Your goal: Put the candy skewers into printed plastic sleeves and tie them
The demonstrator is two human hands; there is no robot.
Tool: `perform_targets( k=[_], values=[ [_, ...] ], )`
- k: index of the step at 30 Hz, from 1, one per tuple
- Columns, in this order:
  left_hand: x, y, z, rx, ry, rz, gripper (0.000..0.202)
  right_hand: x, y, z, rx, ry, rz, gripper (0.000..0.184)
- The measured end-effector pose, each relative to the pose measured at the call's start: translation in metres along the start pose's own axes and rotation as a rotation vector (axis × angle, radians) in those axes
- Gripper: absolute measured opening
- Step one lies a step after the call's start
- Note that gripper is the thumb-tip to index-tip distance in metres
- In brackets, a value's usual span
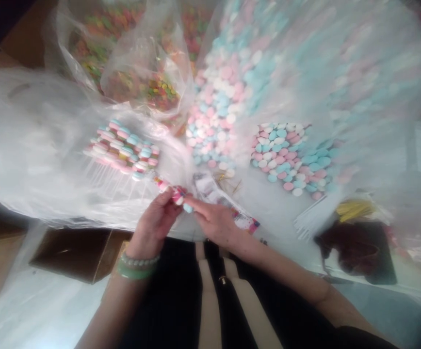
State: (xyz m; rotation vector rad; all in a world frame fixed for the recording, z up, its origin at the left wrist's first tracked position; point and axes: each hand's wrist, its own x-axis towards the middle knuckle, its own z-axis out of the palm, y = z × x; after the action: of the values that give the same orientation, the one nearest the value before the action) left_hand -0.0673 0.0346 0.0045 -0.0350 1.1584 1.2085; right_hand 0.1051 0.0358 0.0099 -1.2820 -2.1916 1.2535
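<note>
The left hand [154, 228] pinches a pastel candy stick [170, 191] narrowly, seemingly to steady it, while the right hand [214, 223] closes its fingers on a blue candy [187, 208] at the stick's end, just below the pastel candy heap [210, 131].

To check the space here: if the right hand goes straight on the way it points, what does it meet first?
The right hand would probably meet the pale blue candy beside the pink candies in the left hand; depth is unclear, so it may already touch.
</note>
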Motion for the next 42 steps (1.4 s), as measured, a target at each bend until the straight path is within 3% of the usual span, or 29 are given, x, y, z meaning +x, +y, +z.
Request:
perform_targets(
  k=[5, 10, 19, 27, 36, 42],
  values=[
    [0.001, 0.008, -0.005, -0.086, -0.046, 0.009, 0.023, 0.009, 0.007, 0.002, 0.268, 0.003, 0.141, 0.051],
    [0.002, 0.010, -0.007, -0.064, 0.053, 0.032, 0.026, 0.013, 0.002, -0.004, 0.516, -0.078, 0.238, 0.051],
    [0.004, 0.010, -0.008, -0.115, -0.038, 0.030, 0.025, 0.013, -0.004, -0.008, 0.966, -0.149, 0.397, 0.053],
    [-0.002, 0.004, -0.001, -0.105, -0.092, 0.039, 0.019, 0.015, 0.000, -0.003, 0.956, -0.034, 0.455, 0.041],
    [-0.001, -0.006, 0.005, -0.162, -0.081, -0.019, 0.018, 0.015, 0.001, 0.004, 0.709, 0.100, 0.325, 0.035],
    [-0.004, -0.004, 0.004, -0.210, -0.021, -0.023, 0.019, 0.015, 0.006, 0.005, 0.810, 0.036, 0.364, 0.031]
  ],
)
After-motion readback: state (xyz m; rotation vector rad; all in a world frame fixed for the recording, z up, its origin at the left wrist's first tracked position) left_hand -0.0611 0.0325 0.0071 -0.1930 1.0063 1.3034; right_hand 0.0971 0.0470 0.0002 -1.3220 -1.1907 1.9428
